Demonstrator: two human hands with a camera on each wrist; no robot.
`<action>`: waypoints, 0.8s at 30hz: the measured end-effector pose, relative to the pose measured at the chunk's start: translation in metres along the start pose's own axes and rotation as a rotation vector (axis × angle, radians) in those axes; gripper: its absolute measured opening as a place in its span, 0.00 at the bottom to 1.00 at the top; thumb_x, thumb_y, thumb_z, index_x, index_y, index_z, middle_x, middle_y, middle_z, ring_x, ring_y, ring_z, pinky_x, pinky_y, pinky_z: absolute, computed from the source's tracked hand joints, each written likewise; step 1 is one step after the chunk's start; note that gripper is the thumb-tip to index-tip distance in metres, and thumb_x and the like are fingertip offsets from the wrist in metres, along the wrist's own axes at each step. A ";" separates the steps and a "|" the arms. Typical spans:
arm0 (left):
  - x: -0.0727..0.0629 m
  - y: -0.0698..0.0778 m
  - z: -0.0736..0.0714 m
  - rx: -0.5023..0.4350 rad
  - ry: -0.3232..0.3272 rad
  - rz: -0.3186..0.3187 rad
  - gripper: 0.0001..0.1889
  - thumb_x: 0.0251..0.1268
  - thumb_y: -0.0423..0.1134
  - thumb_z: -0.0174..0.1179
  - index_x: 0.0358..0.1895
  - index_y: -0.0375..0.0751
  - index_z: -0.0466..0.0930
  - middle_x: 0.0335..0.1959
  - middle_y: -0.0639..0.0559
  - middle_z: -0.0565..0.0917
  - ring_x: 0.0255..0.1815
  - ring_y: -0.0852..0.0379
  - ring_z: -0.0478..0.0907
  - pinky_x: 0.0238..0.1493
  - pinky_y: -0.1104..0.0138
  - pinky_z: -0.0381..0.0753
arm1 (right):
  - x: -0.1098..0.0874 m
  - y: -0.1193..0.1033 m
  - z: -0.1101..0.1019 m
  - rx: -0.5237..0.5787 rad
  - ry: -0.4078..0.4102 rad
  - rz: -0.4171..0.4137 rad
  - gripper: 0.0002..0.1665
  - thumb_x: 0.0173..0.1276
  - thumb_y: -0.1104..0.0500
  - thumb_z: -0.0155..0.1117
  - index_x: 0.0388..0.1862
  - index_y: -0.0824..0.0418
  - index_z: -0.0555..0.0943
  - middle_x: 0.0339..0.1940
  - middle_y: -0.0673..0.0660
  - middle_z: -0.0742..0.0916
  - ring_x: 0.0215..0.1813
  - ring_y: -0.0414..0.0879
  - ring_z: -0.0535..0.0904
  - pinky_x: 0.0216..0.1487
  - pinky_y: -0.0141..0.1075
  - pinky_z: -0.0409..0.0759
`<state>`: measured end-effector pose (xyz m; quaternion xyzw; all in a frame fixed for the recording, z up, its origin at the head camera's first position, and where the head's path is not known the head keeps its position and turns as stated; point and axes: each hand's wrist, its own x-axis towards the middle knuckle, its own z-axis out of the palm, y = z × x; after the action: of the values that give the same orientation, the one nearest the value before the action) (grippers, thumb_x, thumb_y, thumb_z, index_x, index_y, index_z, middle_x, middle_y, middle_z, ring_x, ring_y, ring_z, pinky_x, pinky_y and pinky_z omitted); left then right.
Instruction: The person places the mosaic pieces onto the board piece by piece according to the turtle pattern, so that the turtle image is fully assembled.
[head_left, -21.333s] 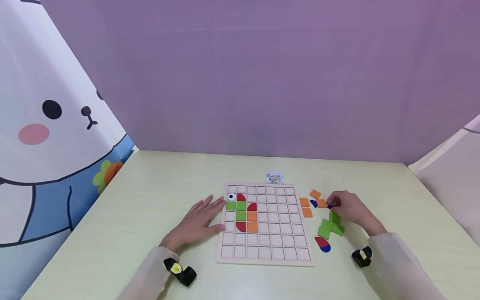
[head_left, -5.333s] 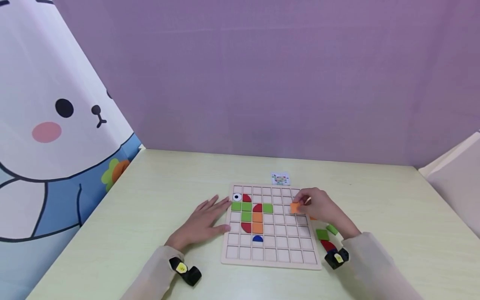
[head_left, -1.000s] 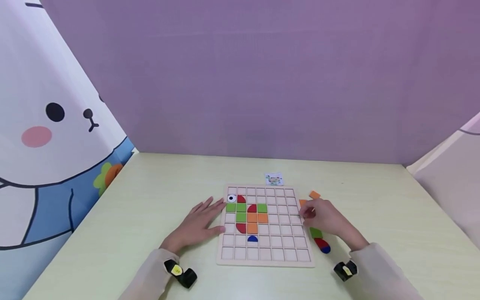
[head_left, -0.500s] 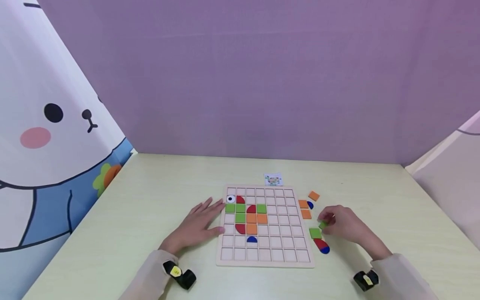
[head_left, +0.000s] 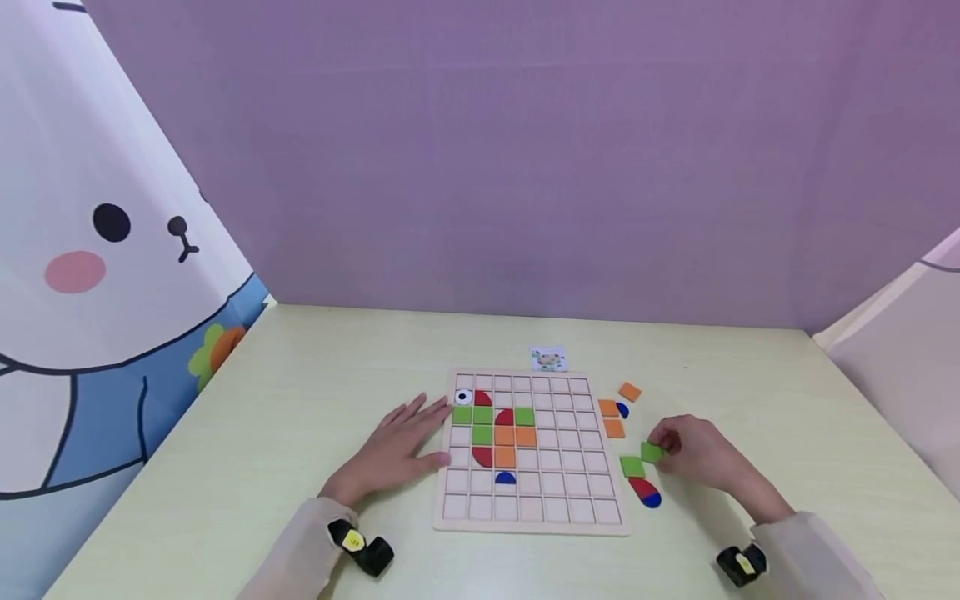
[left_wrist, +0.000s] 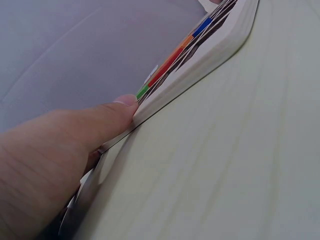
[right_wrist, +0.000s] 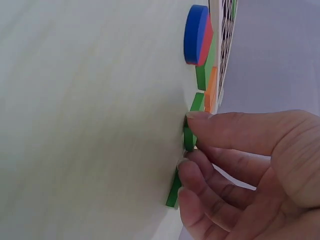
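Observation:
A pale wooden grid board (head_left: 531, 528) lies on the table, with several coloured tiles set in its left and middle squares. My left hand (head_left: 397, 446) rests with spread fingers against the board's left edge, and the left wrist view shows the thumb (left_wrist: 112, 117) at that edge. To the right of the board, my right hand (head_left: 697, 450) pinches a green tile (right_wrist: 189, 137) between thumb and fingers, low over the table. Other green tiles lie close by, one green square (head_left: 632, 467) nearest the board. A red and blue piece (head_left: 645, 492) sits just below it.
Orange squares (head_left: 614, 428) and a blue half-round piece (head_left: 622, 410) lie beside the board's right edge. A small printed card (head_left: 549, 358) is at the board's top edge. A purple cloth (head_left: 525, 167) hangs behind the table.
Over the longer span, a green square, an orange square and a blue half-round piece were added to the board. Lately my right hand moved right, from the board's edge to the green tiles.

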<state>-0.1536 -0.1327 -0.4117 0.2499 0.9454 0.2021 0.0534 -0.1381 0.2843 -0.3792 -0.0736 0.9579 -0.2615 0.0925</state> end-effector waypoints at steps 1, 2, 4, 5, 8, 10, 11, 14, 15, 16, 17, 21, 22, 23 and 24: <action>0.000 0.000 0.000 0.000 0.000 -0.001 0.38 0.66 0.61 0.50 0.75 0.50 0.53 0.77 0.55 0.54 0.79 0.46 0.41 0.76 0.49 0.41 | 0.000 -0.001 0.000 0.001 0.000 -0.006 0.12 0.51 0.70 0.70 0.36 0.65 0.80 0.30 0.54 0.81 0.33 0.46 0.72 0.36 0.37 0.77; 0.000 0.000 0.000 0.003 -0.001 -0.002 0.38 0.66 0.61 0.50 0.75 0.51 0.53 0.77 0.55 0.53 0.79 0.46 0.41 0.76 0.49 0.41 | 0.001 -0.001 0.000 0.006 -0.001 -0.011 0.12 0.51 0.70 0.70 0.35 0.65 0.79 0.30 0.53 0.81 0.33 0.46 0.72 0.36 0.36 0.77; 0.000 0.000 0.000 0.003 -0.002 -0.004 0.38 0.66 0.62 0.50 0.75 0.50 0.53 0.77 0.55 0.53 0.79 0.46 0.41 0.76 0.49 0.41 | 0.001 -0.002 0.000 0.017 -0.002 -0.014 0.12 0.51 0.71 0.70 0.34 0.64 0.78 0.29 0.53 0.80 0.33 0.45 0.72 0.35 0.35 0.77; 0.000 0.000 0.000 0.003 -0.002 -0.004 0.38 0.66 0.62 0.50 0.75 0.50 0.53 0.77 0.55 0.53 0.79 0.46 0.41 0.76 0.49 0.41 | 0.001 -0.002 0.000 0.022 0.001 -0.020 0.12 0.52 0.71 0.70 0.33 0.63 0.78 0.29 0.53 0.80 0.33 0.45 0.72 0.34 0.35 0.77; 0.000 0.001 0.000 0.000 -0.002 -0.007 0.38 0.66 0.62 0.50 0.75 0.50 0.53 0.77 0.55 0.53 0.79 0.46 0.41 0.76 0.49 0.41 | 0.001 -0.003 -0.001 0.035 0.012 -0.035 0.11 0.52 0.72 0.69 0.31 0.62 0.77 0.29 0.53 0.80 0.33 0.45 0.72 0.33 0.34 0.76; 0.000 0.001 0.000 -0.003 -0.002 -0.007 0.38 0.67 0.62 0.49 0.75 0.50 0.54 0.77 0.54 0.54 0.79 0.46 0.41 0.76 0.48 0.41 | 0.001 -0.003 -0.001 0.042 0.022 -0.047 0.11 0.53 0.72 0.68 0.30 0.61 0.77 0.29 0.53 0.80 0.33 0.46 0.72 0.32 0.34 0.75; 0.000 0.001 0.000 0.000 -0.004 -0.009 0.38 0.67 0.62 0.49 0.75 0.50 0.53 0.77 0.54 0.53 0.79 0.46 0.41 0.76 0.49 0.41 | 0.001 -0.003 -0.002 0.046 0.024 -0.057 0.10 0.53 0.73 0.68 0.30 0.61 0.77 0.29 0.53 0.80 0.33 0.46 0.72 0.32 0.34 0.75; -0.001 0.001 0.001 0.005 -0.010 -0.017 0.38 0.67 0.62 0.49 0.75 0.51 0.53 0.77 0.55 0.53 0.79 0.46 0.41 0.77 0.49 0.41 | 0.001 -0.002 -0.002 0.059 0.020 -0.075 0.10 0.54 0.73 0.67 0.30 0.61 0.77 0.29 0.52 0.80 0.33 0.45 0.72 0.33 0.33 0.76; -0.001 0.001 0.001 0.008 -0.010 -0.017 0.38 0.67 0.62 0.49 0.75 0.51 0.53 0.77 0.55 0.53 0.79 0.46 0.41 0.76 0.49 0.41 | 0.001 -0.002 -0.002 0.061 0.020 -0.081 0.10 0.54 0.73 0.67 0.30 0.61 0.78 0.28 0.52 0.80 0.33 0.45 0.73 0.33 0.33 0.76; -0.001 0.001 0.001 0.009 -0.012 -0.019 0.38 0.67 0.62 0.49 0.75 0.51 0.53 0.77 0.55 0.53 0.79 0.46 0.41 0.77 0.49 0.41 | 0.001 -0.002 -0.002 0.063 0.023 -0.088 0.10 0.54 0.73 0.67 0.29 0.61 0.78 0.28 0.52 0.80 0.33 0.45 0.73 0.33 0.32 0.76; -0.001 0.001 0.001 0.010 -0.011 -0.017 0.38 0.67 0.62 0.49 0.75 0.51 0.53 0.77 0.55 0.53 0.79 0.46 0.41 0.76 0.49 0.41 | 0.001 -0.001 -0.003 0.067 0.025 -0.094 0.10 0.54 0.73 0.67 0.29 0.61 0.78 0.28 0.52 0.80 0.33 0.45 0.73 0.33 0.31 0.76; 0.000 0.001 0.001 0.010 -0.006 -0.009 0.38 0.67 0.62 0.49 0.75 0.50 0.53 0.77 0.55 0.53 0.79 0.46 0.41 0.76 0.48 0.41 | 0.001 -0.001 -0.004 0.080 0.048 -0.116 0.10 0.54 0.73 0.66 0.30 0.60 0.79 0.29 0.52 0.80 0.34 0.45 0.73 0.33 0.28 0.76; 0.000 0.000 0.001 0.009 -0.007 -0.009 0.38 0.67 0.62 0.49 0.75 0.50 0.53 0.77 0.55 0.53 0.79 0.46 0.41 0.76 0.48 0.41 | 0.002 -0.001 -0.005 0.086 0.054 -0.123 0.09 0.54 0.73 0.66 0.30 0.60 0.79 0.29 0.52 0.80 0.35 0.45 0.73 0.33 0.28 0.76; 0.000 0.000 0.000 0.011 -0.008 -0.008 0.38 0.67 0.62 0.49 0.75 0.50 0.53 0.77 0.55 0.53 0.79 0.46 0.41 0.76 0.48 0.41 | 0.002 -0.002 -0.005 0.093 0.055 -0.128 0.09 0.55 0.72 0.65 0.30 0.61 0.79 0.29 0.52 0.80 0.35 0.45 0.73 0.33 0.28 0.76; 0.000 0.000 0.000 0.013 -0.010 -0.008 0.38 0.67 0.62 0.49 0.75 0.51 0.53 0.77 0.55 0.53 0.79 0.46 0.41 0.76 0.49 0.41 | 0.002 -0.002 -0.006 0.099 0.057 -0.130 0.08 0.55 0.72 0.65 0.31 0.61 0.79 0.30 0.52 0.80 0.36 0.46 0.73 0.34 0.28 0.76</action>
<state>-0.1537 -0.1324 -0.4116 0.2473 0.9475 0.1945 0.0572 -0.1414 0.2847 -0.3736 -0.1234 0.9393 -0.3159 0.0516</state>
